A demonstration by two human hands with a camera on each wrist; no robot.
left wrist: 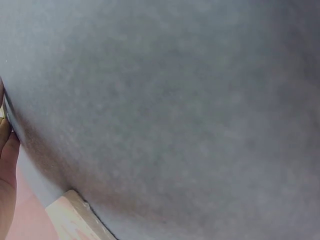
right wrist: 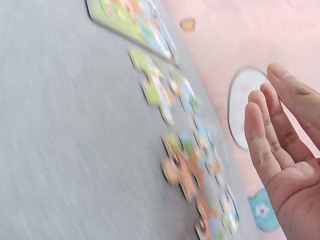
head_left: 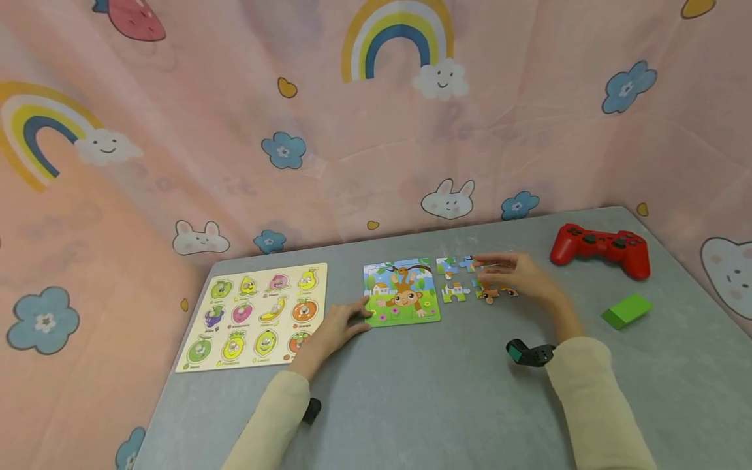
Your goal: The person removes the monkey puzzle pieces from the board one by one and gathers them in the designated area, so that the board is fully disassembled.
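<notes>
A monkey jigsaw puzzle board (head_left: 402, 294) lies on the grey table. At its left edge, my left hand (head_left: 337, 329) pinches the board's lower left side; only the fingertips (left wrist: 9, 145) show at the border of the left wrist view. My right hand (head_left: 517, 277) hovers over loose jigsaw pieces (head_left: 454, 292) right of the board. Its fingers are nearly straight and hold nothing, as the right wrist view confirms, where the hand (right wrist: 287, 150) is apart from the brown monkey piece (right wrist: 185, 170). Some pieces are hidden behind the right hand in the head view.
A fruit puzzle board (head_left: 252, 316) lies on the left, close to my left forearm. On the right are a red game controller (head_left: 600, 248) and a green block (head_left: 627, 311). A pink patterned curtain (head_left: 364, 130) hangs behind the table (head_left: 423, 398).
</notes>
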